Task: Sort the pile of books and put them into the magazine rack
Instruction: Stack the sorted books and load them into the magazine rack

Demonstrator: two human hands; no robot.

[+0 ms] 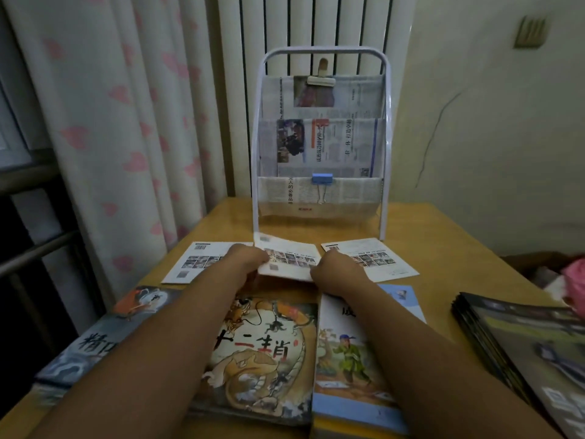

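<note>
I have both hands on one thin white booklet with a grid of small cover pictures on its back (289, 259), which sits tilted in the middle of the pale wooden surface (424, 226), its far edge lifted off the wood; my left hand (245, 258) pinches its left edge and my right hand (335, 270) grips its right edge, I judge so that I can raise it square toward the white tubular magazine rack with newspaper-lined pockets (319, 144) standing straight ahead at the back of the surface. Two matching white booklets lie flat either side, one to the left (198, 263) and one to the right (376, 258), laid out apart as if already sorted by kind. Nearer me lie the larger books: a dragon-covered picture book in tan and orange (262, 353) under my left forearm, whose big characters I read only in part as "二" and "肖"; a blue-bordered book showing a figure in green (345, 353) just beside it on the right; and a dark blue book with an orange fish (104, 327) at the left, its title starting "精". A dark stack of magazines (519, 343) waits at the right edge. On the rack, a blue binder clip (322, 180) holds the lowest pocket's paper and a pale clip (321, 80) the top one; the newsprint shows "人的必备品" or something close, otherwise too small to read.
</note>
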